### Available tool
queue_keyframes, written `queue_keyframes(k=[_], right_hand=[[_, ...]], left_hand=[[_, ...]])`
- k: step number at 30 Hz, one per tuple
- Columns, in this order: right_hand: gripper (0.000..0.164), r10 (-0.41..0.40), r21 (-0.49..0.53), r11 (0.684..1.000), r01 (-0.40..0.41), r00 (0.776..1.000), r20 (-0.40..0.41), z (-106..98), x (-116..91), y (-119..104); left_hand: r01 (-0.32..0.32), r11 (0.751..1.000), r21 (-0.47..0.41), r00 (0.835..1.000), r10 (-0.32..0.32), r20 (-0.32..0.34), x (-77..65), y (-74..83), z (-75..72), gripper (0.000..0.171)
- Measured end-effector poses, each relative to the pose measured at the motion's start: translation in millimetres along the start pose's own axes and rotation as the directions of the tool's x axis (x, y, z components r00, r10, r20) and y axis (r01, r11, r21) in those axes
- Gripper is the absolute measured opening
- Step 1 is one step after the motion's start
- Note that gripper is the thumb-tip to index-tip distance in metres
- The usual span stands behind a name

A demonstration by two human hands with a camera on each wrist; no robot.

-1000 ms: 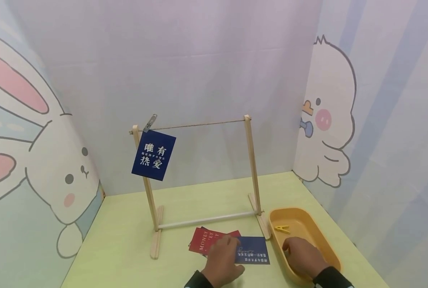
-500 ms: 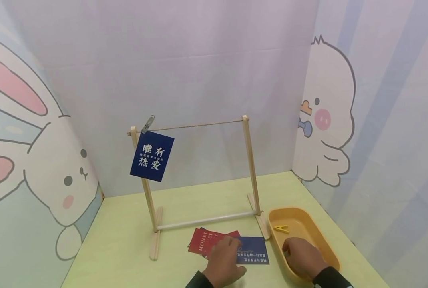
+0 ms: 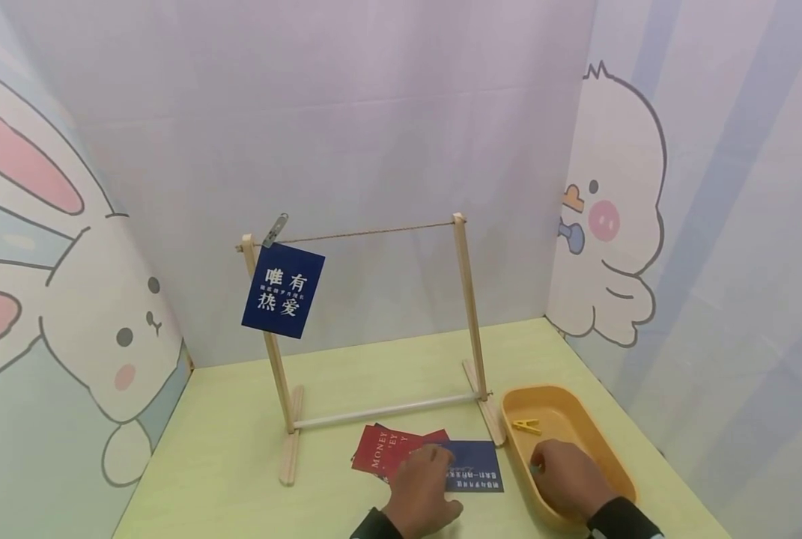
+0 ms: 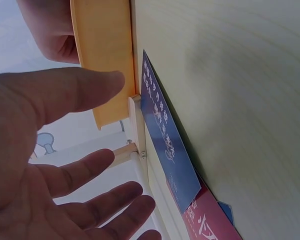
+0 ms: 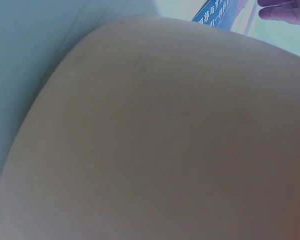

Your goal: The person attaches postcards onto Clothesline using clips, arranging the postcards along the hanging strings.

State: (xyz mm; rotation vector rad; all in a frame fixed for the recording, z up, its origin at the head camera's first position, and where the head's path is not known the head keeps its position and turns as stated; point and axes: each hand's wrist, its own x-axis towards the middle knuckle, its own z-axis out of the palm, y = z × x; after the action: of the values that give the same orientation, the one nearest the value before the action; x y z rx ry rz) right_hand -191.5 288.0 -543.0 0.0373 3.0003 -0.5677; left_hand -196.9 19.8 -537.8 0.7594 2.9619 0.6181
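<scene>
My left hand (image 3: 419, 490), fingers loosely spread, hovers by a blue card (image 3: 475, 475) with white writing. In the left wrist view its fingers and thumb stand apart, with nothing between them. Red cards (image 3: 377, 449) marked MONEY lie partly under the blue one. My right hand (image 3: 569, 479) reaches into the yellow tray (image 3: 624, 479) with its fingers curled. A small teal piece (image 3: 535, 469) shows at its fingertips; most of it is hidden. In the tray, beyond this hand, lies a yellow clip (image 3: 527, 427). Skin fills most of the right wrist view.
Behind the cards stands a wooden frame (image 3: 469, 307) with a cord (image 3: 374, 232) across its top. A dark blue card (image 3: 283, 292) hangs tilted at the left end from a silver clip (image 3: 275, 230). Printed curtains (image 3: 387, 135) enclose the table.
The teal piece now shows at my right fingertips, where it was not visible before. Both hands stay almost where they were; the view shifts slightly.
</scene>
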Motion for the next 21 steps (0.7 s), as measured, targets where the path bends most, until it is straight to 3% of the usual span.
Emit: queue_keyframes(k=[21], right_hand=[[0.029,0.097,0.083,0.992,-0.095,0.995,-0.027,-8,-5,1]], left_hand=[[0.016,1.000,-0.005,1.000,-0.016,0.010,3.0,-9.5,11.1,0.056]])
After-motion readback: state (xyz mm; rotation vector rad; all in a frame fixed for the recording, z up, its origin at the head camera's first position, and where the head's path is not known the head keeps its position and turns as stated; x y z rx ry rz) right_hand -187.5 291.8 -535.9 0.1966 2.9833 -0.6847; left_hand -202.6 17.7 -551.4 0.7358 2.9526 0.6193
